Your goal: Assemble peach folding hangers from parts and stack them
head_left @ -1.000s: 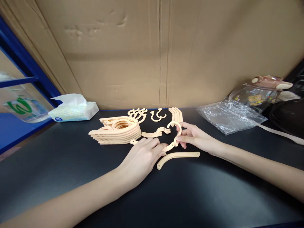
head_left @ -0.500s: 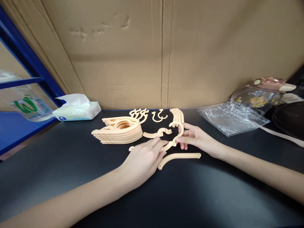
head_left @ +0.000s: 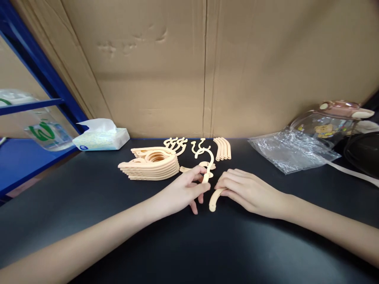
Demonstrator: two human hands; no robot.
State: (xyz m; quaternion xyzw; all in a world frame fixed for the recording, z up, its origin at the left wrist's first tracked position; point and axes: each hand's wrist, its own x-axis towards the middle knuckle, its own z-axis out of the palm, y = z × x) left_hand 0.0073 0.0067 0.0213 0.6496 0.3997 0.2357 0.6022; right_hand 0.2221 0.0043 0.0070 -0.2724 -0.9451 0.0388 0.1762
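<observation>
Between the fingers of my left hand (head_left: 186, 187) is a beige plastic hanger hook (head_left: 211, 159), its curved end pointing up; whatever joins it below is hidden by the fingers. To the right, my right hand (head_left: 247, 190) is closed over a curved beige hanger arm (head_left: 215, 200), whose left end sticks out at the table. Behind my left hand lies another partly joined hanger piece (head_left: 185, 169), half covered. A stack of folded beige hangers (head_left: 151, 171) stands to the left of it.
Loose hooks (head_left: 177, 145) and a row of hanger arms (head_left: 222, 149) lie at the back of the black table (head_left: 189, 252). A tissue pack (head_left: 102, 139) is at the back left. Crumpled clear plastic (head_left: 281, 152) and a clear bottle (head_left: 322, 126) are at the right.
My left hand has lifted the hook, which now stands more upright. My right hand has let go of the hook, moved nearer and taken hold of the loose arm on the table.
</observation>
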